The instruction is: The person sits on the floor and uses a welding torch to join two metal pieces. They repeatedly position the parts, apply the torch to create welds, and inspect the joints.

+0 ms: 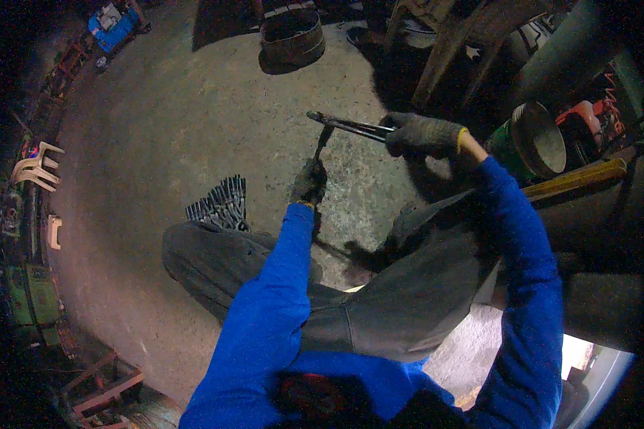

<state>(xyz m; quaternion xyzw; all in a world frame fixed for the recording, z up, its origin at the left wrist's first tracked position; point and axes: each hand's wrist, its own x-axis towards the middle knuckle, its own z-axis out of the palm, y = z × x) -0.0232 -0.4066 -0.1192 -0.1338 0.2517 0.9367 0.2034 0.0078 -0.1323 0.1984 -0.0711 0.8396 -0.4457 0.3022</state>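
My left hand, in a dark work glove, is closed around a slim dark tool that sticks up from the fist. What kind it is does not show clearly. My right hand, gloved with a yellow cuff edge, grips a few long, thin metal rods pointing left. Near their far end, the rods meet or cross the top of the dark tool; whether they touch, I cannot tell. By my left knee, several similar dark metal rods lie side by side on the concrete floor.
A round metal tub stands ahead, with plastic chair legs to its right. At the right are a green bucket and a yellowish bar. White chairs stand far left; a rusty frame lies lower left.
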